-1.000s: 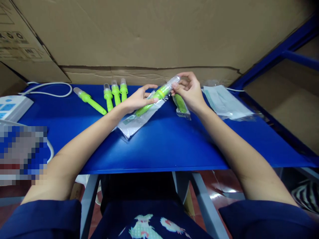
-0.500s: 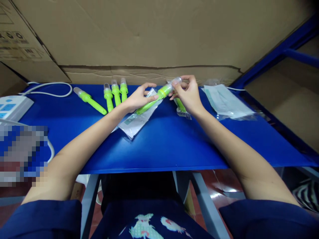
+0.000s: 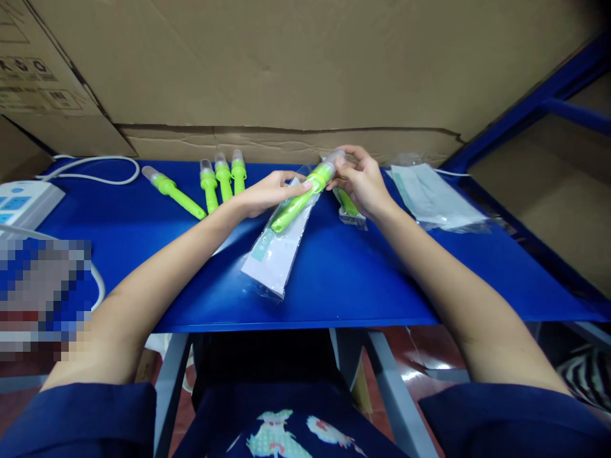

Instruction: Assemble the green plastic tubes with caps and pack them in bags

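A lime-green stick-shaped item with a clear cap (image 3: 305,194) sits partway inside a clear plastic sleeve (image 3: 274,254) above the blue table (image 3: 334,273). My right hand (image 3: 365,181) pinches the capped end of the green item. My left hand (image 3: 265,191) grips the sleeve's mouth around the item's shaft. The sleeve's lower end hangs toward me. Several more green capped items (image 3: 214,181) lie in a row to the left of my left hand.
A bagged green item (image 3: 351,210) lies under my right wrist. A stack of clear sleeves (image 3: 432,197) lies at the right. A white power strip (image 3: 21,203) and its cable (image 3: 95,168) sit at the far left. Cardboard boxes (image 3: 286,70) stand behind the table.
The sleeve has swung from lying diagonally to the left toward pointing at me, and the green item has slid further into it. Both hands stayed near the same spot.
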A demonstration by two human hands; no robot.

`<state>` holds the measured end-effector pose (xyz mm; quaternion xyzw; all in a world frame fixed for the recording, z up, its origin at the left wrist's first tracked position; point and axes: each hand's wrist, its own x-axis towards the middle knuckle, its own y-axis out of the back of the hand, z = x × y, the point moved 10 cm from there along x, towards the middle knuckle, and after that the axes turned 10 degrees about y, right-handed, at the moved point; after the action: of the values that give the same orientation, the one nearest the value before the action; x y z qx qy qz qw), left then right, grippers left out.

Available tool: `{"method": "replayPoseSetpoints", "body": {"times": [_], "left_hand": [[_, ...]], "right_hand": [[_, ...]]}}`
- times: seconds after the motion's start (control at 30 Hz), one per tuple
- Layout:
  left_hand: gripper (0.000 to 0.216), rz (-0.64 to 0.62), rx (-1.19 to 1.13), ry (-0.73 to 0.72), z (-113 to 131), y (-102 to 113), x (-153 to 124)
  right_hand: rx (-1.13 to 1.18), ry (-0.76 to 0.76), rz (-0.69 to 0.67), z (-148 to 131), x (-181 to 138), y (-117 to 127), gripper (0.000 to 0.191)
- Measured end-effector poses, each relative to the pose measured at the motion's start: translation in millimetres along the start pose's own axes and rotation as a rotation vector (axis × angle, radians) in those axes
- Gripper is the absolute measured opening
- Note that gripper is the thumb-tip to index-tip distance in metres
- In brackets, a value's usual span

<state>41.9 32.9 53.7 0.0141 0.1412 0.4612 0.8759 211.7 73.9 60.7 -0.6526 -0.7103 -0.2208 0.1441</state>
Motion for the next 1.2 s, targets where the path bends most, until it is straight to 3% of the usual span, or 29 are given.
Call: {"method": "replayPoseSetpoints", "body": {"times": [0.27,0.37,0.5,0.6,0.8,0.97,1.2], "left_hand": [[0.057,-0.038,-0.134,-0.002,-0.9,0.2,3.3],[0.063,-0.099,-0.164,0.019,-6.7,-2.2,4.0],[0.093,-0.192,-0.137,0.089,-16.5,-10.0,0.4],[0.102,-0.155,-0.029,0.118,-20.7,-8.9,-0.4],[0.080,0.018,0.153,-0.040,-1.2,3.0,-2.8],[0.068,-0.007,0.139,-0.081,1.0,0.3,-2.8],[0.050,-0.021,0.081,-0.059,2.7,-3.7,-4.4]], "right_hand": [[0.163,-0.101,0.154,12.5,-3.3,4.5,0.043],[0.132,-0.076,0.227,16.5,-1.1,16.1,0.037],[0.087,0.001,0.289,21.8,3.1,32.3,0.035],[0.068,0.051,0.310,27.0,6.1,42.0,0.038],[0.082,0.032,0.315,31.7,8.8,48.3,0.043],[0.091,-0.040,0.263,19.9,4.1,33.7,0.048],[-0.070,-0.016,0.099,4.4,1.4,13.1,0.049]]}}
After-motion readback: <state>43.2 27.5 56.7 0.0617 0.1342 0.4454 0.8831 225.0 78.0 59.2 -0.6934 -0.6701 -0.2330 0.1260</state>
